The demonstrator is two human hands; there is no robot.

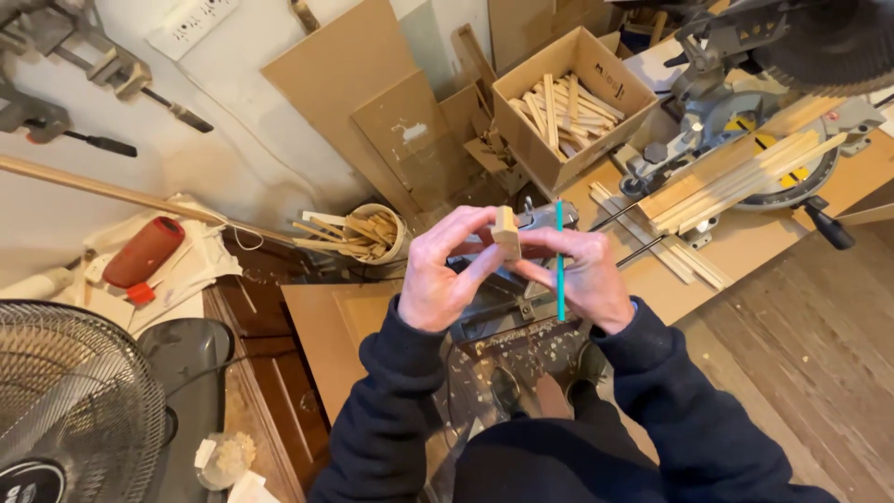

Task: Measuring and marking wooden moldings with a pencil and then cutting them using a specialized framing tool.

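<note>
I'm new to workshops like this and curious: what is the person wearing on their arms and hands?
Both arms are in long, dark navy sleeves with ribbed cuffs, of a soft sweatshirt-like fabric. The left hand and right hand are bare: no gloves. A sliver of blue shows at the right cuff.

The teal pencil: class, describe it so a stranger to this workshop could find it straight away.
Start at the mitre saw at upper right, then drop to the two hands in the middle. The teal pencil stands upright across the right hand, beside the small wood block pinched by both hands. It is the only teal thing among pale wood.
</note>
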